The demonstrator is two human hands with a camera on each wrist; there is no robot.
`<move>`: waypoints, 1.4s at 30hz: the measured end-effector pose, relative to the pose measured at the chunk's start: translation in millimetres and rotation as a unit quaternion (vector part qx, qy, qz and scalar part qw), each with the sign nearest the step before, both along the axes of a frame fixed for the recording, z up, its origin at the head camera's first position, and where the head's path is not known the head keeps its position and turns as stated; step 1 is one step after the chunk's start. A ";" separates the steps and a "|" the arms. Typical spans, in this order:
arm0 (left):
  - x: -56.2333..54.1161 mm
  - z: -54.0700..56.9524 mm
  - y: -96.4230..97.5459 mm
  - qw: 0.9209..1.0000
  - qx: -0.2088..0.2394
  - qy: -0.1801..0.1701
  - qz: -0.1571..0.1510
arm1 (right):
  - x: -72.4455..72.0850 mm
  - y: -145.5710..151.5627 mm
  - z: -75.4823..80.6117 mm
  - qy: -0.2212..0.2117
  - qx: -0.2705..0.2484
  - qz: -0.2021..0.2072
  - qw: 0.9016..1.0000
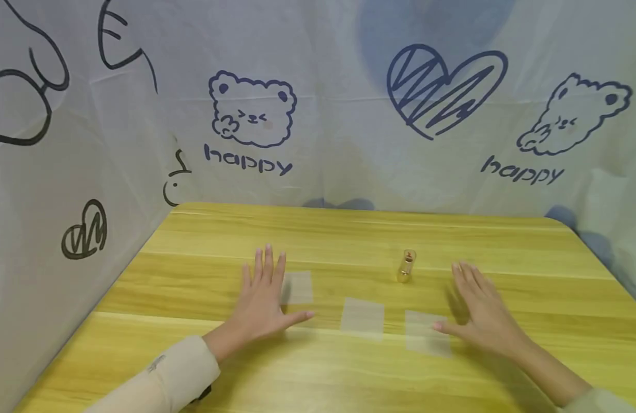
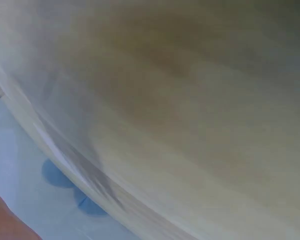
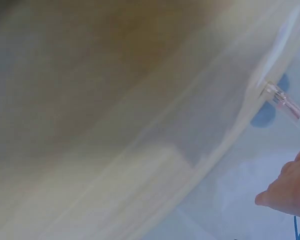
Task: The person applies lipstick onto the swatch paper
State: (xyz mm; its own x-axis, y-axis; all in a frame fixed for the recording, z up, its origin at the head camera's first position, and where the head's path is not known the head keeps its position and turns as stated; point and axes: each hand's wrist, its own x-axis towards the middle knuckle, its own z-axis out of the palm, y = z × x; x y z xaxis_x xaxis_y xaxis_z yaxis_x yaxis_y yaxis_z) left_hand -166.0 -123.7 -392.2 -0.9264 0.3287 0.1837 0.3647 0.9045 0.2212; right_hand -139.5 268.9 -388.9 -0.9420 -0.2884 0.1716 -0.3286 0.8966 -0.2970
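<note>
A small lipstick (image 1: 406,267) with a gold base and a clear cap stands on the wooden table (image 1: 235,229), between the hands and nearer the right one. My left hand (image 1: 261,301) has its fingers spread, beside the left pale translucent square (image 1: 299,287), and holds nothing. To the right, my right hand (image 1: 485,318) holds nothing either, fingers extended and thumb over the edge of the right square (image 1: 423,335). A middle square (image 1: 363,319) lies between them. The right wrist view shows the lipstick (image 3: 285,101) and part of my right hand (image 3: 287,190); in the left wrist view, a bit of my left hand (image 2: 7,222) appears.
A white cloth (image 1: 338,155) printed with bears, hearts and the word "happy" hangs behind the table and along its left side. The table's far corners are rounded. Both wrist views are mostly blurred tabletop.
</note>
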 end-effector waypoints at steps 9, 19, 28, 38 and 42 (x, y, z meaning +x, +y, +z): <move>-5.5 4.0 21.1 0.999 0.021 0.003 -0.028 | -7.1 -8.7 8.4 0.007 -0.043 0.008 0.999; -14.9 3.3 46.1 0.997 0.054 0.019 -0.054 | -19.5 -17.7 18.9 0.012 -0.128 0.020 0.992; -21.1 3.3 70.9 0.988 0.123 -0.016 -0.088 | -33.2 -34.1 24.2 0.049 -0.151 0.020 0.987; -28.3 1.6 97.4 0.978 0.168 -0.066 -0.108 | -47.8 -48.2 22.2 0.079 -0.144 0.021 0.986; -31.2 1.2 106.5 0.971 0.188 -0.100 -0.107 | -53.3 -51.0 19.3 0.078 -0.147 0.019 0.986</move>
